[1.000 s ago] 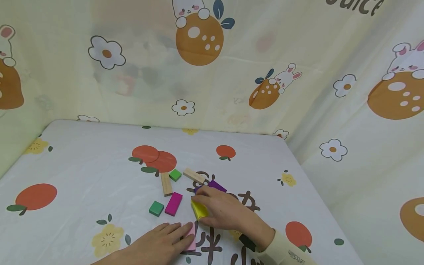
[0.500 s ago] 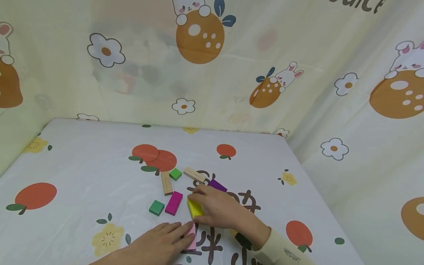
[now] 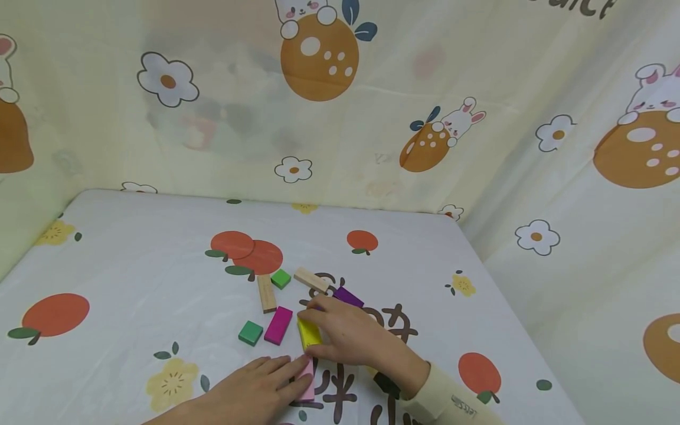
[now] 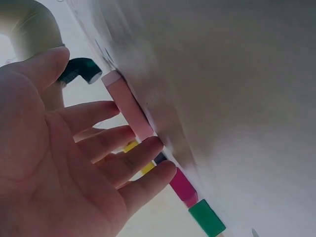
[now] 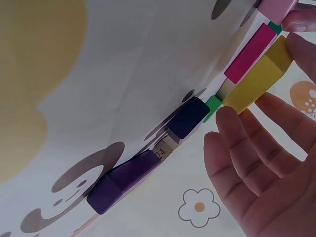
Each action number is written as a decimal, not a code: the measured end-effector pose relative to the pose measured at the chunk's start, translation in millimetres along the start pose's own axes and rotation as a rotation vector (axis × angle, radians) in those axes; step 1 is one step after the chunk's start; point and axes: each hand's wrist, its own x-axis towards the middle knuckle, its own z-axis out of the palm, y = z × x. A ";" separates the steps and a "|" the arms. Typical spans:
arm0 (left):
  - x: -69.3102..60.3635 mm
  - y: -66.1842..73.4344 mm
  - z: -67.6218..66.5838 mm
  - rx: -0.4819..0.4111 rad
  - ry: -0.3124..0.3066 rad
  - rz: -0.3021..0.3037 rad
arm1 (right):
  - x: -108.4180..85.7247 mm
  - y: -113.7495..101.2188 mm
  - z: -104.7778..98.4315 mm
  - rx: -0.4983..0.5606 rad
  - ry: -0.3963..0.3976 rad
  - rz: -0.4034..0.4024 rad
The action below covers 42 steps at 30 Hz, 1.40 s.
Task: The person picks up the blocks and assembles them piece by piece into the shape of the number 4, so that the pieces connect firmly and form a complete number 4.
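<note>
My right hand (image 3: 350, 330) pinches a yellow block (image 3: 309, 334) between thumb and fingertips, just beyond a pink block (image 3: 305, 381). In the right wrist view, the yellow block (image 5: 259, 76) spans the gap from thumb to fingers. My left hand (image 3: 260, 386) rests by the pink block, with fairly straight fingertips touching its side in the left wrist view. A magenta block (image 3: 278, 326) lies just left of the yellow one. Behind the right fingers is a dark blue block (image 5: 188, 118), mostly hidden in the head view. A purple block (image 3: 348, 297) lies beyond the right hand.
Two wooden blocks (image 3: 267, 293) (image 3: 311, 280) and a bright green block (image 3: 281, 278) lie farther back. A dark green block (image 3: 251, 333) sits left of the magenta one. A dark curved piece (image 3: 386, 385) shows under the right wrist. Printed cloth (image 3: 133, 254) covers the table.
My right hand has moved the yellow block a short way left, closer to the magenta block and the pink block's far end. My left hand stays in place.
</note>
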 end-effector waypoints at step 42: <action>-0.1 -0.2 0.3 0.010 0.013 0.026 | 9.8 1.2 6.6 0.084 -0.042 -0.030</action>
